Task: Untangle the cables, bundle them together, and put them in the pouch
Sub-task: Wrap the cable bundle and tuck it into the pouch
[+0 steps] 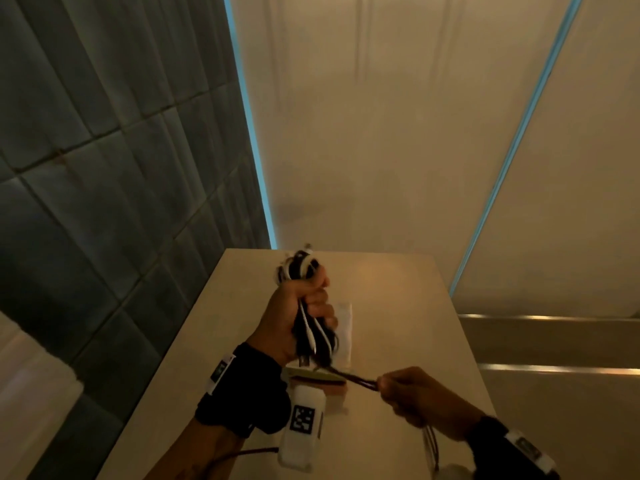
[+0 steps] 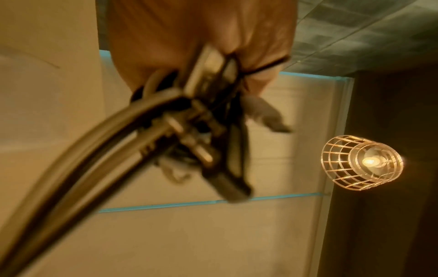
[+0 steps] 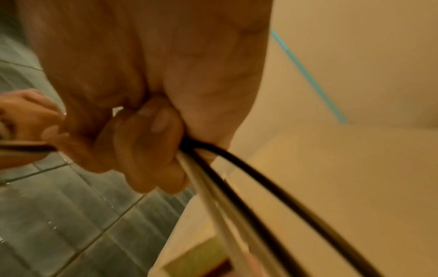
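Observation:
My left hand (image 1: pixel 311 304) grips a folded bundle of black and white cables (image 1: pixel 299 268) upright above the table; loops stick out above the fist and plug ends hang below it. In the left wrist view the bundle (image 2: pixel 201 131) and its connectors hang blurred under my palm (image 2: pixel 201 37). Two strands (image 1: pixel 356 377) run from the bundle's lower end to my right hand (image 1: pixel 389 384), which pinches them. In the right wrist view my curled fingers (image 3: pixel 147 150) hold a black and a white cable (image 3: pixel 237 180). A pale translucent flat pouch-like sheet (image 1: pixel 346 327) lies on the table behind the bundle.
The beige table (image 1: pixel 408 299) stands against a grey tiled wall (image 1: pixel 104 168) on the left. A flat green and red object (image 1: pixel 322 377) lies under the hands, also seen as a green and red object (image 3: pixel 196 260). A lit cage lamp (image 2: pixel 360 163) shows overhead.

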A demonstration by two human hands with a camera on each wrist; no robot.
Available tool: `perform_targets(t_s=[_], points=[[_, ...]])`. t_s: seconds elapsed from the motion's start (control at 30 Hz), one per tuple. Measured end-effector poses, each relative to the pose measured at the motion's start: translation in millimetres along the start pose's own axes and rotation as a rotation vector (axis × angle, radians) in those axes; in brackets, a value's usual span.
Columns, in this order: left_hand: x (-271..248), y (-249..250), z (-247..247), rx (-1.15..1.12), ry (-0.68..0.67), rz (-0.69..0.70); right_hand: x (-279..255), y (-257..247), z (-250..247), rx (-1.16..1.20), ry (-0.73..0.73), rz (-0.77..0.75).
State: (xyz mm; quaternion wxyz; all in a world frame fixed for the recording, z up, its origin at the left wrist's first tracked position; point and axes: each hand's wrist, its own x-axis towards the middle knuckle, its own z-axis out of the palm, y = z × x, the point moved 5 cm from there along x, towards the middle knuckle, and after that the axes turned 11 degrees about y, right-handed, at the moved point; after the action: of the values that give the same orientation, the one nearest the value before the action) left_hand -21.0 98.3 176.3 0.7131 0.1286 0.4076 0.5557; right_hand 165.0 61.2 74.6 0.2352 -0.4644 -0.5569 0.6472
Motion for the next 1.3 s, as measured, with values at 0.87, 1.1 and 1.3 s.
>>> perform_targets(t_s=[0.87, 1.1, 1.3], points=[[-19, -31, 12, 0.553, -0.152, 0.153, 25, -183, -22, -0.664, 0.231, -0.671], [-27, -45, 8, 0.342, -0.264, -0.055, 29, -165, -45, -0.580, 0.316, -0.591], [-13, -31, -3, 0.147, -0.071, 0.016, 15, -118, -55, -0.165, 0.164, -0.317]])
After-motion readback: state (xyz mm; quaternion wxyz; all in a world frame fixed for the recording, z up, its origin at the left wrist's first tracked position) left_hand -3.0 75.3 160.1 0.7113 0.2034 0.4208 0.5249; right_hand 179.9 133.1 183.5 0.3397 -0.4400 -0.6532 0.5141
